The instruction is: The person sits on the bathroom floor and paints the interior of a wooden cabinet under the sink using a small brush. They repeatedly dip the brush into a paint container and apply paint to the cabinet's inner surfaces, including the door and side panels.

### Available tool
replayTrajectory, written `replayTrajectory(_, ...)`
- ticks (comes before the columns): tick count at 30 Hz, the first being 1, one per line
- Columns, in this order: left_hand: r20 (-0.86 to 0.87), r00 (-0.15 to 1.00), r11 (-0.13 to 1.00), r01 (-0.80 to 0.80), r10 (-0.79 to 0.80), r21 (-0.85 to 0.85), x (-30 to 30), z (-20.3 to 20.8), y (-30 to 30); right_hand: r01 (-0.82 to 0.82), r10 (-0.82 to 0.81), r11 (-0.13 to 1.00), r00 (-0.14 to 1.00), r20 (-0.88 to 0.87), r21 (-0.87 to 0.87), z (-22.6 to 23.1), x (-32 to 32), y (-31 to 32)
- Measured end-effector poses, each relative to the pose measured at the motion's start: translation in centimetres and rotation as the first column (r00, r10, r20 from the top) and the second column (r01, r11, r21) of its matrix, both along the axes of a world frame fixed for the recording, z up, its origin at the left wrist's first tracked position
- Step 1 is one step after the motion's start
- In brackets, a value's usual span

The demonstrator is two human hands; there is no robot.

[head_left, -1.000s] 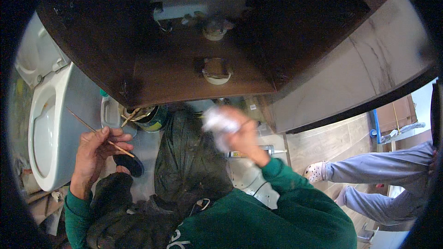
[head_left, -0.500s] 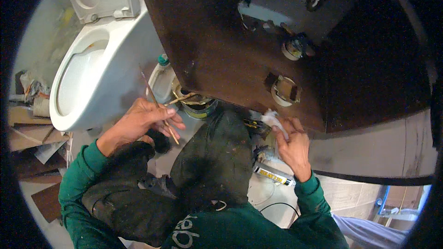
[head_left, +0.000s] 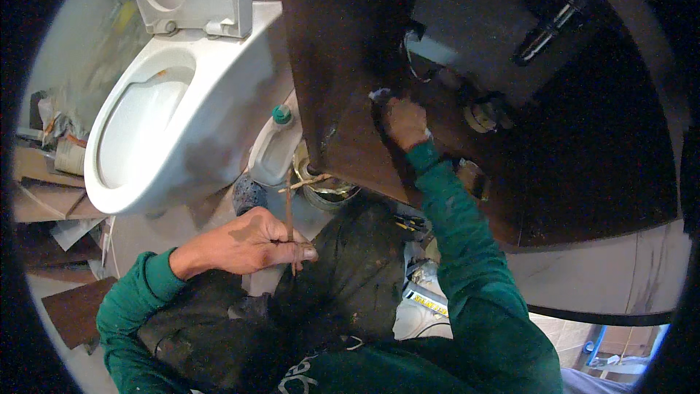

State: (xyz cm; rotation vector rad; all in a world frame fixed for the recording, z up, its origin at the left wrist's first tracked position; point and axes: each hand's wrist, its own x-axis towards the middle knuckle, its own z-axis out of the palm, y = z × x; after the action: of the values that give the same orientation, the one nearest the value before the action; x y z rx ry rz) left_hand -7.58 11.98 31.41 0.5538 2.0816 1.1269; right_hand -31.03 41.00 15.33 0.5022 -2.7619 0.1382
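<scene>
- Low in the frame, the left hand [head_left: 255,242] pinches a thin stick [head_left: 289,211] between thumb and fingers, over dark trousers [head_left: 350,263].
- Right of the knee, lower centre, a cartridge-shaped tube [head_left: 425,300] lies on its side; its contents cannot be seen.
- At centre stands an open can [head_left: 337,195], its rim stained, a second stick [head_left: 305,183] laid across its mouth. What fills it is too dark to tell. A knee shifting toward it could tip it, and a swing of the held stick, which overlaps it in view, could knock the loose one in.
- Just beside it, a pale jug [head_left: 273,153] wears a green cap; its fill is unclear.
- Upper centre, the right hand [head_left: 405,122] reaches inside a dark brown cabinet [head_left: 357,142], fingers apparently closed on a white wad [head_left: 379,93] that peeks past them. Its sleeve, close to a round collar [head_left: 470,175], could snag there if dragged sideways.
- Farther right, another collar [head_left: 480,118] sits below a chrome pipe [head_left: 548,33].
- Upper left, a toilet [head_left: 240,80] stands lid up, a brownish mark inside its bowl.
</scene>
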Motion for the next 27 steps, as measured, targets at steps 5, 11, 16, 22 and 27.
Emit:
replayTrajectory(5, 0.071, 0.993, 0.990, -0.101, 0.094, 0.100, -0.6, -0.9, -1.8, 0.052, -0.069, 0.986, 0.993, 0.100, 0.158, 0.5, 9.6, -2.5)
replayTrajectory(11, 0.021, 1.000, 0.992, -0.023, 0.021, 0.121, -0.3, -2.0, -2.3, 0.060, -0.131, 0.980, 0.911, 0.391, 0.188, 2.9, 9.5, -2.8)
replayTrajectory(16, -0.014, 1.000, 0.990, 0.002, 0.000, 0.140, -0.1, -1.7, -2.9, -0.129, 0.092, 0.977, 0.973, 0.211, 0.167, 2.0, 10.9, -3.4)
replayTrajectory(22, 0.033, 0.999, 0.997, -0.002, -0.001, 0.080, -0.2, -1.6, -2.9, -0.131, 0.141, 0.990, 0.961, 0.238, -0.055, 5.6, 15.8, -0.1)
replayTrajectory(27, 0.020, 0.999, 0.993, -0.027, 0.024, 0.118, -0.1, -1.5, -2.6, -0.075, 0.060, 0.995, 0.976, 0.207, 0.064, 4.8, 11.1, -1.0)
